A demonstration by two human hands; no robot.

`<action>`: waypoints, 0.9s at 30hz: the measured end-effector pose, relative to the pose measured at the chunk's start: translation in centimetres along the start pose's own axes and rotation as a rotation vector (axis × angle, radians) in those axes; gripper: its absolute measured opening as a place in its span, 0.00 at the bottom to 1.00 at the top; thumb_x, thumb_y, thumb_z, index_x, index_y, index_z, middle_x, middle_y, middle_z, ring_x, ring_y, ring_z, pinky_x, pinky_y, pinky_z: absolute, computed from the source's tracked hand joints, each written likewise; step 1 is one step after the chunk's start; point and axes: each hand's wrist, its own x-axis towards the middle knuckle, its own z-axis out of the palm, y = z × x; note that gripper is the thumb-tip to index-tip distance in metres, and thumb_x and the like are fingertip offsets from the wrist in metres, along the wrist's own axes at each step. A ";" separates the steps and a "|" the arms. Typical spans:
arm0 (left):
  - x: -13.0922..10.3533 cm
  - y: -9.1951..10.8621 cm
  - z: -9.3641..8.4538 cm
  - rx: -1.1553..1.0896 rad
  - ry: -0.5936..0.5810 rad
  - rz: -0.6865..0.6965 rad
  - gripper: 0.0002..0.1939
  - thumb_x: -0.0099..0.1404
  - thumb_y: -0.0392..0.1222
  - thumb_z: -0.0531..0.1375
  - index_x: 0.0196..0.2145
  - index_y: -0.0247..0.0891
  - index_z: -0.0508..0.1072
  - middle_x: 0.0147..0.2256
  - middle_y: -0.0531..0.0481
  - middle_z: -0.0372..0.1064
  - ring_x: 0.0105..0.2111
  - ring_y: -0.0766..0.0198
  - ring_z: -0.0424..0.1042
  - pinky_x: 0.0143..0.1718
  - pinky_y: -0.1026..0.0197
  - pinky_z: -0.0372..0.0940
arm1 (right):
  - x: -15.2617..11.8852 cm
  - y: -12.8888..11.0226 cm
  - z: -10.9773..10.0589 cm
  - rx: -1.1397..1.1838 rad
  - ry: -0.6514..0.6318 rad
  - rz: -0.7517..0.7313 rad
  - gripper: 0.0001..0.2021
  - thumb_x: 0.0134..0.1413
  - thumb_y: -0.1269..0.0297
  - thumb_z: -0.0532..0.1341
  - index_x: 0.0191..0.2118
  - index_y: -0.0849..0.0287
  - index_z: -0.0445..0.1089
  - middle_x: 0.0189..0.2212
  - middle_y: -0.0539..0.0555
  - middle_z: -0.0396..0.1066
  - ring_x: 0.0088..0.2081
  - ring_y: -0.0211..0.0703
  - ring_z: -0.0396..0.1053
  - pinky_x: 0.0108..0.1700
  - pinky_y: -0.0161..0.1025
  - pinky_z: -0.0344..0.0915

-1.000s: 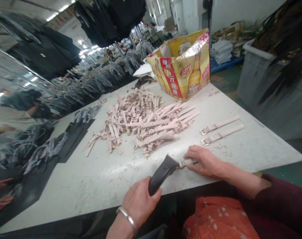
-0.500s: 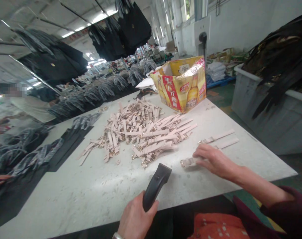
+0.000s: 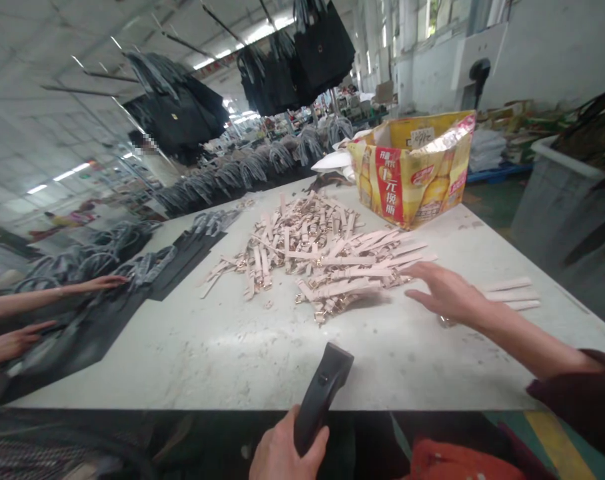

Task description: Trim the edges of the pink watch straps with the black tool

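Observation:
Low at the table's front edge, my left hand (image 3: 288, 448) is wrapped around a black electric clipper (image 3: 322, 393), its wide head pointing up and away from me. A heap of pale pink straps with metal buckles (image 3: 312, 257) lies on the white table beyond it. My right hand (image 3: 445, 291) reaches over the right side of that heap, thumb and fingers apart, and nothing shows between them. Beneath and beside my right forearm, a few separate pink straps (image 3: 512, 293) lie side by side, partly hidden by the arm.
A yellow beer carton (image 3: 417, 180) stands at the back right of the table (image 3: 222, 360). On the left, a co-worker's hands (image 3: 102, 283) rest near black bag pieces with wrapped handles (image 3: 147, 263). Black bags (image 3: 327, 50) hang overhead. A grey bin (image 3: 557, 193) stands at the right.
My right hand has let go of a strap beside the others and moved toward the heap, opening. The view has swung left, showing more of the co-worker's hands. The clipper stays in my left hand.

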 end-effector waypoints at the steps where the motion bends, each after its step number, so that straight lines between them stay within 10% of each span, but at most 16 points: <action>1: -0.1 0.0 0.2 -0.005 -0.007 0.002 0.11 0.61 0.44 0.53 0.36 0.39 0.72 0.30 0.49 0.75 0.34 0.61 0.75 0.34 0.66 0.64 | 1.4 -1.8 0.7 0.060 -0.010 0.018 0.15 0.52 0.62 0.59 0.47 0.58 0.69 0.44 0.58 0.70 0.45 0.50 0.67 0.46 0.47 0.63; 10: -1.3 -0.3 0.5 -0.034 0.010 -0.019 0.12 0.60 0.45 0.55 0.38 0.40 0.73 0.30 0.50 0.75 0.33 0.62 0.74 0.35 0.66 0.63 | 6.4 -8.2 4.0 0.407 -0.036 0.074 0.13 0.59 0.60 0.55 0.43 0.63 0.68 0.36 0.53 0.70 0.33 0.38 0.68 0.33 0.37 0.67; 16: -2.3 -0.3 -0.2 -0.081 -0.013 0.001 0.10 0.61 0.44 0.53 0.35 0.40 0.71 0.29 0.50 0.74 0.33 0.63 0.74 0.34 0.66 0.62 | 0.1 -6.9 3.1 0.630 -0.015 0.259 0.09 0.49 0.62 0.59 0.31 0.61 0.71 0.19 0.47 0.66 0.21 0.35 0.63 0.23 0.32 0.59; 22: -2.1 1.1 -0.1 -0.046 -0.054 0.059 0.08 0.60 0.44 0.54 0.34 0.41 0.71 0.29 0.51 0.74 0.32 0.64 0.74 0.34 0.68 0.61 | -8.1 -2.5 2.5 0.165 -0.089 0.303 0.07 0.52 0.63 0.56 0.31 0.56 0.71 0.20 0.48 0.68 0.22 0.39 0.63 0.25 0.36 0.58; 27: -1.4 1.6 0.5 -0.026 -0.078 0.114 0.10 0.59 0.46 0.54 0.36 0.42 0.71 0.30 0.51 0.75 0.32 0.63 0.74 0.32 0.66 0.61 | -9.1 -2.5 1.9 -0.132 -0.094 0.125 0.06 0.52 0.68 0.54 0.28 0.57 0.68 0.28 0.55 0.69 0.33 0.47 0.65 0.36 0.42 0.61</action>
